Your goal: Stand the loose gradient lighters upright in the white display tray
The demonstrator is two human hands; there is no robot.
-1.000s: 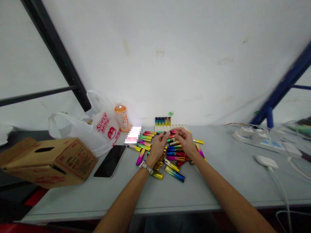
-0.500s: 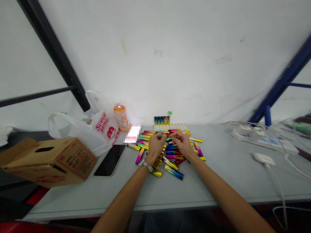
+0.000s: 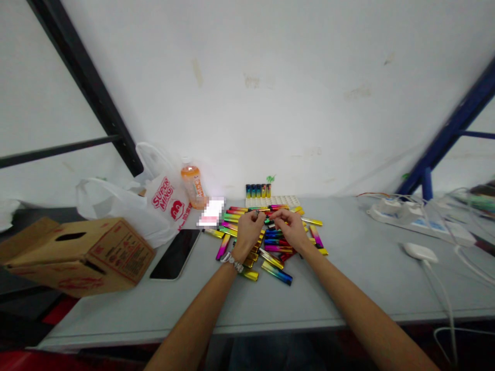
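Observation:
My left hand [image 3: 249, 232], with a metal watch at its wrist, is closed in a pinch above a pile of shiny multi-coloured lighters [image 3: 276, 273]. My right hand [image 3: 290, 226] faces it from the right, thumb and fingers pinched together. The fingertips of both hands almost meet; what they hold is small and mostly hidden, with a dark bit at the left and a reddish bit at the right. Behind the hands, a white tray with holes [image 3: 286, 201] has several lighters [image 3: 258, 190] standing upright in its left part.
At the left are a cardboard box [image 3: 85, 257], a white plastic bag [image 3: 154, 211], a black phone [image 3: 176, 255] and an orange drink bottle [image 3: 192, 185]. A blurred-out bright item [image 3: 212, 212] lies near the bottle. A power strip [image 3: 417, 221] and white charger [image 3: 421, 252] with cables lie right.
Both hands stay in nearly the same place, pinched together over the pile. Only slight finger movement shows, and the lighters in the pile and tray look unmoved.

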